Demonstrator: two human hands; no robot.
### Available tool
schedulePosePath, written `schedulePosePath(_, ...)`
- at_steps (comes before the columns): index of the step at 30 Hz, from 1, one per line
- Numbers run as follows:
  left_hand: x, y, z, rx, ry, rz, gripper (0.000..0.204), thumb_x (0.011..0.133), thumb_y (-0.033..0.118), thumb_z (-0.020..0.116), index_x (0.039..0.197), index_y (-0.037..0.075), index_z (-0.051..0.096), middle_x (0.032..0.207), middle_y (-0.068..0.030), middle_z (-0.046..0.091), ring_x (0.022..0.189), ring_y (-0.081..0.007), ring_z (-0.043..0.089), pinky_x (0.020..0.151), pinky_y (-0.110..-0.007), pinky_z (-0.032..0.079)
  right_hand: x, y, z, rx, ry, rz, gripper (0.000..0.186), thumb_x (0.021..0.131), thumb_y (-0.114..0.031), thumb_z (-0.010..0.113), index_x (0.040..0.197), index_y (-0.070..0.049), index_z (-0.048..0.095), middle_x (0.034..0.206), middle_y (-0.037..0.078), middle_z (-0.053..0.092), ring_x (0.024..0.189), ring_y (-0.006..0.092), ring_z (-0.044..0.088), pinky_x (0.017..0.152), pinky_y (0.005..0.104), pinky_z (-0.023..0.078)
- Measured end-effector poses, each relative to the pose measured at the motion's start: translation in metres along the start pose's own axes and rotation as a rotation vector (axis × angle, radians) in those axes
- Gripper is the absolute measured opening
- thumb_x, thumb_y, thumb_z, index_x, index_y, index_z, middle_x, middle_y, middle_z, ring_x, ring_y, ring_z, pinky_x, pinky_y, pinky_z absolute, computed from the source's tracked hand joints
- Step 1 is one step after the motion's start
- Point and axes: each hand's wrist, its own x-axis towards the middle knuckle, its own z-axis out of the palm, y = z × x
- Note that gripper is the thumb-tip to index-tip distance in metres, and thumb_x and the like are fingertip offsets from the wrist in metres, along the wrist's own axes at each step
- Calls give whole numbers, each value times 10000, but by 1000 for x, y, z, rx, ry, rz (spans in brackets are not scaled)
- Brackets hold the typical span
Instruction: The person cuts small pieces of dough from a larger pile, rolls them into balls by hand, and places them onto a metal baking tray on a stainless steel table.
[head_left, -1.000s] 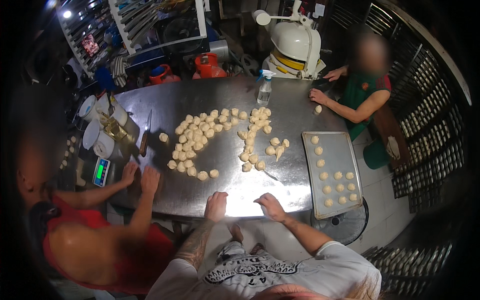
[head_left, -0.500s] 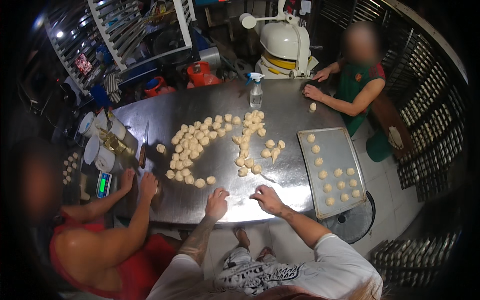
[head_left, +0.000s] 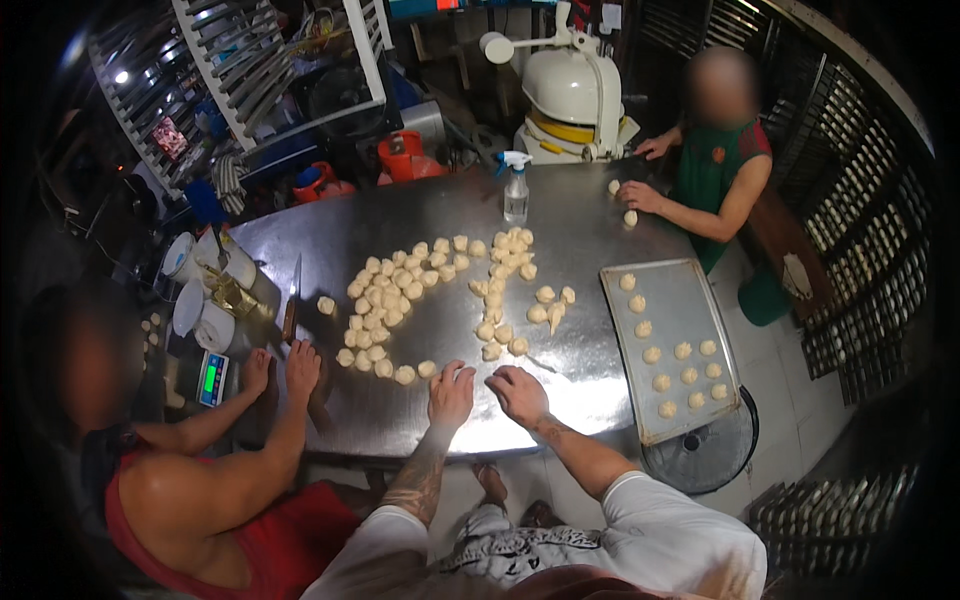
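My left hand (head_left: 452, 393) is over the near part of the steel table, fingers curled in, with a pale bit at the fingertips too small to name. Facing it across a small gap, my right hand (head_left: 518, 393) has bent fingers pointing left; whatever may be under them is hidden. Just beyond both hands lies a narrow column of dough balls (head_left: 495, 290). A larger curved cluster of dough balls (head_left: 385, 295) spreads to the left. Right of the column sit a few loose dough pieces (head_left: 545, 295). A baking tray (head_left: 625, 370) at the right carries several shaped dough pieces.
A co-worker in red (head_left: 200, 500) has both hands on the table's left side, near a knife (head_left: 291, 300), a scale (head_left: 211, 379) and tubs (head_left: 212, 325). Another in green (head_left: 715, 175) handles dough at the far right. A spray bottle (head_left: 515, 195) stands far back.
My hands have come closer together, the left moving right and slightly away from me. At the far right, the co-worker's hands have parted, showing two dough pieces.
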Motion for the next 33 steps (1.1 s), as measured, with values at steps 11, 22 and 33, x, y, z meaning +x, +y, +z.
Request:
schedulePosePath(11,11,-9,4,-62,-65,58,132,904,35,618,990,90,702,1142,-122,679,1002,-385,682,897,-509,532,0,12,-3,-38,-10,-49,153,947,-98,680,1066,-149,762,1227,139,692,1062,356,694,884,462,584)
schedulePosePath(22,2,-34,21,45,-81,145,101,921,118,680,1008,85,721,1139,-159,707,1037,-396,691,875,-515,548,-19,58,3,-136,-11,-200,187,943,-109,691,1096,-156,787,1156,168,668,1078,359,666,891,479,574)
schedulePosePath(33,-10,-16,1,-97,-299,-5,192,880,-3,563,998,62,701,1040,-159,697,1021,-424,660,877,-519,513,-24,49,-14,7,-39,-60,168,935,-120,690,1065,-163,787,1121,101,603,1049,310,658,898,411,563)
